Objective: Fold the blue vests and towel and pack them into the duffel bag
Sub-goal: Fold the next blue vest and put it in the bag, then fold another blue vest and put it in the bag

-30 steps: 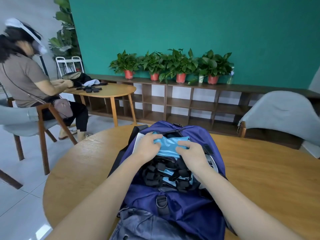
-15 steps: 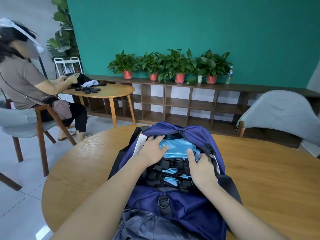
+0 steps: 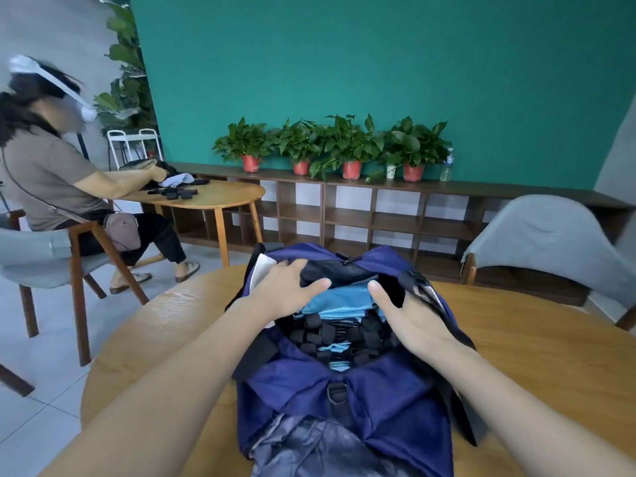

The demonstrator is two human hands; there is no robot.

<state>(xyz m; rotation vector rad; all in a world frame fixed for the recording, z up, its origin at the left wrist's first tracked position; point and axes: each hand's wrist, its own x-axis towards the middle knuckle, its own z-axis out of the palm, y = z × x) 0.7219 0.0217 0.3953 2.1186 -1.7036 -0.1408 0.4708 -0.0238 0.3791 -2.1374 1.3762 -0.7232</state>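
At frame centre, one duffel bag (image 3: 344, 390) holds folded blue vests (image 3: 339, 301); left hand (image 3: 285, 290) and right hand (image 3: 409, 318), fingers relaxed, rest at its opening.

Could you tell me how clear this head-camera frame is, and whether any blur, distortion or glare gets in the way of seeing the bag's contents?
Head view: soft, even light with no harsh glare; wide-angle bending curves the round table and tilts the green wall; the seated person at far left is blurred; the duffel bag, the blue vests inside it, the left hand and right hand are fairly sharp.
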